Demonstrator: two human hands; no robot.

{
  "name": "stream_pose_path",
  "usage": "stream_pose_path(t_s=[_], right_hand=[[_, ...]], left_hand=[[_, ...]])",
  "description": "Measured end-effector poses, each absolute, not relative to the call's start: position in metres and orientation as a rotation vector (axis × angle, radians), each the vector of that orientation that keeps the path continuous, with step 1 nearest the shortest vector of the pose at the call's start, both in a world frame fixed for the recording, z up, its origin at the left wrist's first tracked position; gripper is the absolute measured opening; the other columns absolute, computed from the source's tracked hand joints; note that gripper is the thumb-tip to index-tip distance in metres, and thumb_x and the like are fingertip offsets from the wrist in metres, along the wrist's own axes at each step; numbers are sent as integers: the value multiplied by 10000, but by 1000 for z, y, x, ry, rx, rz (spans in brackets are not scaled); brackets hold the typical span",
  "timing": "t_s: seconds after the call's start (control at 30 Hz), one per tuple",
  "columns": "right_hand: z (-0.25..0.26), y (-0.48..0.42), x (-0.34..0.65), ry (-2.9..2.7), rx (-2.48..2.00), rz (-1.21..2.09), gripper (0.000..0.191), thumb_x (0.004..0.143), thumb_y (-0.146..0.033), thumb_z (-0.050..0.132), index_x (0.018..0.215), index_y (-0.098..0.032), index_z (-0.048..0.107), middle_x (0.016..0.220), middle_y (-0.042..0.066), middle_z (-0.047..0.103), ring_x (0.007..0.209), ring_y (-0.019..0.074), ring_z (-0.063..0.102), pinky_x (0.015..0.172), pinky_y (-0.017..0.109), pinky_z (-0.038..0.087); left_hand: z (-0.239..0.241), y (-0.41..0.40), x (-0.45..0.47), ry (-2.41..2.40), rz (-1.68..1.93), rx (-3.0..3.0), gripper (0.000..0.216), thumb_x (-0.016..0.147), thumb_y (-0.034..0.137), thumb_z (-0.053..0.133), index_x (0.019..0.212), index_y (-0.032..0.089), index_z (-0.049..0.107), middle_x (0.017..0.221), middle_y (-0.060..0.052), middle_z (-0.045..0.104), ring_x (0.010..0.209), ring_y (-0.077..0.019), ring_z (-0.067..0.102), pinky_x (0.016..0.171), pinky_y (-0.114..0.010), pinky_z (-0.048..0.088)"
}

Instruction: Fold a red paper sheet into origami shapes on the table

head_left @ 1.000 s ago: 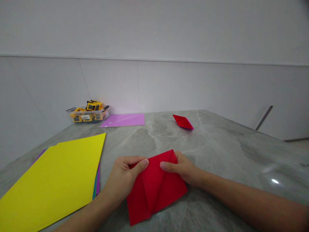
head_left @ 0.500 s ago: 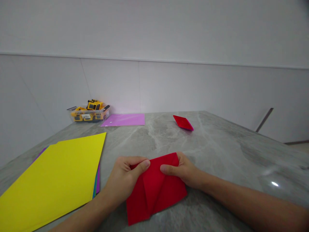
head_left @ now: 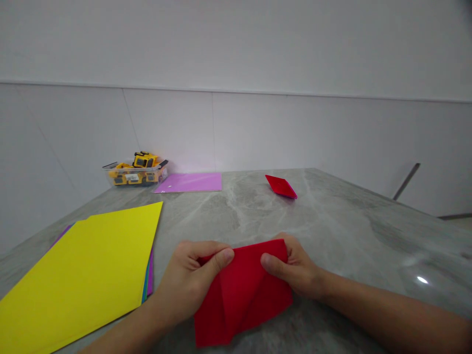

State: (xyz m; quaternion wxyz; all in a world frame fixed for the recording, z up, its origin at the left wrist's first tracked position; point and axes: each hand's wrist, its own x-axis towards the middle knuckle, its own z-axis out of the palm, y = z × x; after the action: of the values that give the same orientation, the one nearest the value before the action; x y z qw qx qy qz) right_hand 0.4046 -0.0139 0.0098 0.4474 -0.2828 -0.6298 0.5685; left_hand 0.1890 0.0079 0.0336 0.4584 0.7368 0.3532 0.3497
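Note:
A folded red sheet of paper (head_left: pixel 243 295) lies on the grey marble table (head_left: pixel 332 231) close to me. My left hand (head_left: pixel 191 280) pinches its upper left edge, thumb on top and fingers curled behind. My right hand (head_left: pixel 295 270) grips the upper right edge the same way. The top of the sheet is bent over between the two hands. A crease runs down the paper's left half.
A stack of coloured sheets with yellow (head_left: pixel 81 275) on top lies at the left. A pink sheet (head_left: pixel 190 182) and a clear tub of yellow toy vehicles (head_left: pixel 135 173) sit at the back by the wall. A small folded red paper shape (head_left: pixel 280 186) rests beyond the hands.
The pointed top of the red paper has been folded down, so its upper edge is now flatter and lower. Both hands shifted slightly towards me and to the right.

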Motion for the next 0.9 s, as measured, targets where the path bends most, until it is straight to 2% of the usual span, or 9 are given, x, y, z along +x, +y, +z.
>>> stream_pose_path(t_s=[0.2,0.33,0.43,0.53,0.63,0.7,0.8,0.9], right_hand=[[5,-11,402,-1372,-739,1560,398,811,-482,646,717,-97,623,640,37,616,525,97,558,502,198,411],[8,-6,399,-1286,-801,1661,385,718,-466,733,722,-91,648,642,38,633,574,119,594,562,222,443],[9,-3,397,-1276,-801,1808,379,638,-436,789,686,-93,636,632,16,620,545,92,563,547,203,423],[10,-3,395,-1386,-859,1837,379,628,-422,794,609,-106,584,563,-29,562,456,50,466,464,174,349],[12,-3,397,-1478,-912,1806,382,649,-416,786,584,-111,565,528,-47,527,432,36,425,442,165,317],[13,0,402,-1423,-903,1825,355,650,-409,792,652,-102,613,575,-23,578,468,54,487,480,172,365],[11,5,412,-1247,-770,1957,445,690,-504,735,841,-91,668,700,51,664,569,128,607,543,225,452],[6,8,411,-1097,-579,2054,569,756,-623,607,1021,-120,642,896,107,692,770,213,668,626,299,507]], left_hand=[[34,10,193,907,852,1716,442,824,496,560,562,140,575,515,19,438,503,-95,357,443,-205,244],[34,19,189,907,669,1428,431,745,531,646,601,124,633,521,-9,536,473,-101,409,457,-210,266],[33,24,183,807,346,1270,380,654,465,744,570,107,650,544,-38,587,454,-99,440,476,-216,292],[30,21,183,765,241,1380,387,689,487,716,579,125,636,547,-10,558,450,-87,396,465,-213,253],[27,16,187,737,297,1533,421,742,516,664,571,138,590,515,23,490,447,-77,331,452,-214,210],[26,16,189,753,389,1526,429,741,520,665,576,133,581,504,21,491,438,-76,347,447,-208,219],[25,20,190,821,627,1382,422,719,526,683,624,123,599,538,-17,569,458,-114,467,467,-212,310],[24,21,192,861,886,1250,398,723,519,677,659,133,600,559,-25,599,485,-148,525,498,-239,379]])
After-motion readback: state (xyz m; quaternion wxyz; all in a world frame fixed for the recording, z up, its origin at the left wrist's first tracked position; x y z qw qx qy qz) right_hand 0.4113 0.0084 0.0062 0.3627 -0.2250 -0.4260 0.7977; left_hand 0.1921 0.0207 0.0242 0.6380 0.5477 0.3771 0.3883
